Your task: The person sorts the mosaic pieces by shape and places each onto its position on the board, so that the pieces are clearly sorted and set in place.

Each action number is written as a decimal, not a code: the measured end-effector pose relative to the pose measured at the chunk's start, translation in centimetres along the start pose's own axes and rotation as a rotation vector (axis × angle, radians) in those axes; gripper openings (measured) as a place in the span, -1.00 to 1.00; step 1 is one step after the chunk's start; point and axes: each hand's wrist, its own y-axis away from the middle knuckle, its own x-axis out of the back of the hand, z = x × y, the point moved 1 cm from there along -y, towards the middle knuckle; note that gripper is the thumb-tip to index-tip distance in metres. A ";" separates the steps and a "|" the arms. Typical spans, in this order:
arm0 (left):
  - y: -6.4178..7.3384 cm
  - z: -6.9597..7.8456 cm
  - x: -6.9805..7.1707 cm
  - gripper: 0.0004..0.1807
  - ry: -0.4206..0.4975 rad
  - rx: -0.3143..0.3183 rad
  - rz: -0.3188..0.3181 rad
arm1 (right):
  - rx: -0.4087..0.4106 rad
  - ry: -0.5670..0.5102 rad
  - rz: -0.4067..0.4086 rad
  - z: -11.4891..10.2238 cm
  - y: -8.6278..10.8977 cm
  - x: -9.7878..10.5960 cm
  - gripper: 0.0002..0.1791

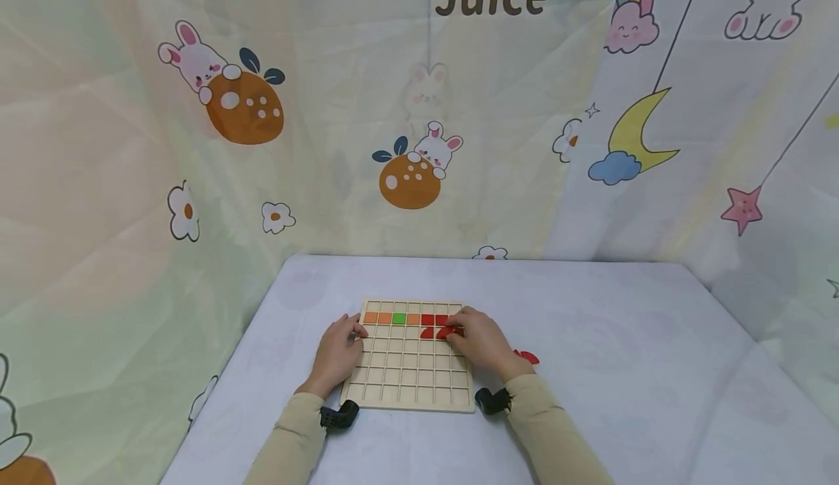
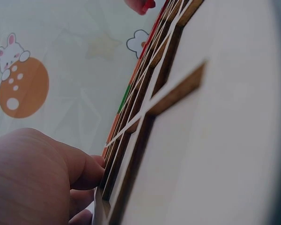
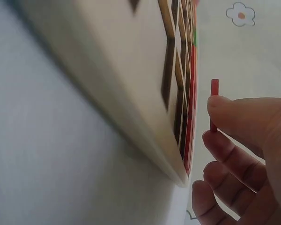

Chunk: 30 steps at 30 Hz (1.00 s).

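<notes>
A pale wooden grid board (image 1: 413, 395) lies on the table in front of me. My left hand (image 1: 337, 357) grips its left edge, thumb at the rim and fingers curled beside it. Over the right side of the board, my right hand (image 1: 483, 341) pinches a thin red tile (image 3: 215, 87) between thumb and fingertip. That tile stands edge-on in the right wrist view, apart from the board. One upper row holds orange tiles (image 1: 371, 317), a green tile (image 1: 399, 318) and red tiles (image 1: 427, 320). Below them sits a red piece with a curved edge (image 1: 427, 333).
More red pieces (image 1: 528, 357) lie on the table right of the board, partly hidden by my right forearm. The white-covered table (image 1: 629, 339) reaches back to a printed cloth wall (image 1: 341, 106). A black wrist camera (image 1: 493, 401) sits near the board's lower right corner.
</notes>
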 end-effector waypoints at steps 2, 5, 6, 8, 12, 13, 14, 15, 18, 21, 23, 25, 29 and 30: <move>0.0 0.0 0.0 -0.86 -0.001 -0.005 0.000 | 0.004 -0.002 -0.010 -0.3 -0.1 -0.1 -0.71; -0.1 0.1 0.1 -0.86 -0.001 -0.009 0.003 | 0.001 -0.016 -0.014 -0.6 -0.2 -0.1 -0.72; -0.1 0.1 0.1 -0.86 0.000 -0.007 0.004 | 0.003 -0.019 -0.014 -0.7 -0.3 -0.1 -0.72; -0.1 0.1 0.1 -0.87 0.001 -0.004 0.004 | 0.007 -0.017 -0.015 -0.9 -0.3 0.0 -0.72; 0.0 0.1 0.1 -0.87 0.008 0.005 0.000 | 0.026 -0.010 -0.023 -1.1 -0.4 0.1 -0.73; 0.0 0.1 0.1 -0.87 0.010 0.006 0.000 | 0.032 -0.006 -0.023 -1.2 -0.5 0.1 -0.73; 0.1 0.1 0.1 -0.87 0.010 0.007 0.000 | 0.041 -0.003 -0.023 -1.3 -0.5 0.1 -0.73; 0.1 0.1 0.1 -0.87 0.010 0.007 0.000 | 0.050 -0.003 -0.021 -1.4 -0.6 0.0 -0.73; 0.1 0.0 0.0 -0.87 0.012 0.006 0.001 | 0.066 0.001 -0.025 -1.6 -0.8 -0.2 -0.75; 0.1 -0.1 0.0 -0.87 0.016 0.000 0.000 | 0.075 0.000 -0.035 -1.8 -1.0 -0.5 -0.77; 0.1 -0.2 0.0 -0.87 0.016 -0.005 0.000 | 0.080 -0.002 -0.040 -2.0 -1.1 -0.7 -0.77; 0.0 -0.2 0.0 -0.87 0.017 -0.008 0.000 | 0.086 0.001 -0.043 -2.1 -1.3 -0.8 -0.78; 0.0 -0.1 0.0 -0.87 0.012 -0.005 -0.002 | 0.088 -0.003 -0.048 -2.4 -1.5 -1.0 -0.78; 0.0 -0.1 0.0 -0.87 0.012 -0.003 -0.003 | 0.085 -0.001 -0.052 -2.5 -1.5 -1.0 -0.78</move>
